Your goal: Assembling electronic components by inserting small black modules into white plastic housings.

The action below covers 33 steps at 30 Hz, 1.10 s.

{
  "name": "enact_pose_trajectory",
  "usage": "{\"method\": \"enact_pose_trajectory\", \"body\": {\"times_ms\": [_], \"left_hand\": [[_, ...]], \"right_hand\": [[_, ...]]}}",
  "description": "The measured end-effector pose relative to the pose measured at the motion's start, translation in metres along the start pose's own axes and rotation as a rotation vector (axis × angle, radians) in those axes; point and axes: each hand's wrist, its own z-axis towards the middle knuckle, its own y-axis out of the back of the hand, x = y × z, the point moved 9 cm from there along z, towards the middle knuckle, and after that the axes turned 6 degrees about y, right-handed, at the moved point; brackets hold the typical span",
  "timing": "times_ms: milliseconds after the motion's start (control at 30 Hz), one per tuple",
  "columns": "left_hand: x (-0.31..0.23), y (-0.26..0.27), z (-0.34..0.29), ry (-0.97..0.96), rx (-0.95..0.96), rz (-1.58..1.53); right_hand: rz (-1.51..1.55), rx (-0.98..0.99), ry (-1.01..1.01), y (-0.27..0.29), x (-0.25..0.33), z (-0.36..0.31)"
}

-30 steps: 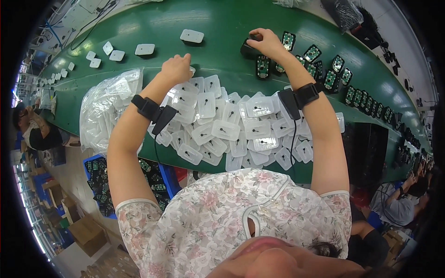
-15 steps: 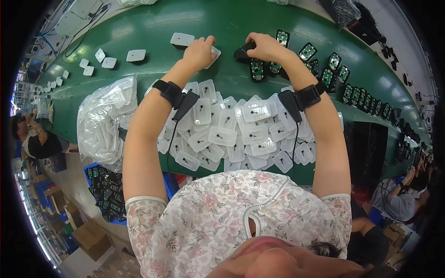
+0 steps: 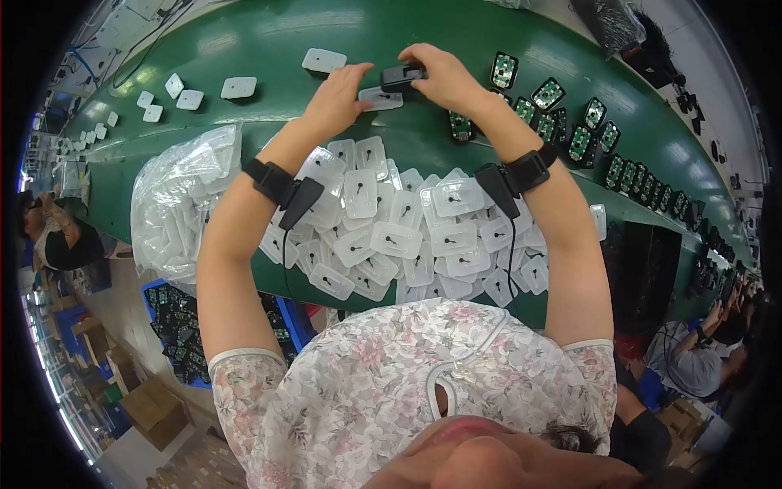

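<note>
My right hand point(image 3: 444, 75) grips a small black plastic housing point(image 3: 401, 77) by its right end, above the green table. Just below the housing lies a translucent white plastic cover point(image 3: 381, 99), flat on the tabletop. At the cover's left end is my left hand point(image 3: 336, 99), its thumb and fingers spread apart; whether the thumb touches the cover I cannot tell. Beyond this hand stands a white-topped case point(image 3: 323, 59). To the right of my right hand, black housings with green circuit boards point(image 3: 504, 71) lie on the table.
A pile of translucent covers point(image 3: 395, 238) lies under my forearms, beside a clear plastic bag point(image 3: 175, 204) of more covers. White-topped cases point(image 3: 239, 87) spread leftward. A blue crate point(image 3: 297, 322) of circuit boards stands lower left. People sit at both sides.
My right hand has carried the black housing left, over to the translucent cover. My left hand has drawn slightly left and its fingers have come off the cover's top.
</note>
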Motion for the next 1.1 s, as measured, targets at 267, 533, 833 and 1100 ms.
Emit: {"method": "enact_pose_trajectory", "body": {"times_ms": [267, 533, 833, 1100], "left_hand": [[0.001, 0.010, -0.026, -0.069, -0.044, -0.112], [0.014, -0.011, -0.031, 0.039, 0.122, 0.046], [0.009, -0.021, -0.029, 0.016, 0.222, 0.262], [0.007, -0.023, -0.031, -0.031, 0.202, 0.349]], "right_hand": [[0.028, 0.129, 0.065, -0.035, 0.025, 0.010], [-0.013, 0.210, 0.069, -0.050, 0.020, 0.010], [-0.174, 0.250, 0.183, -0.059, 0.032, 0.004], [-0.381, 0.225, 0.189, -0.075, 0.041, 0.006]]}}
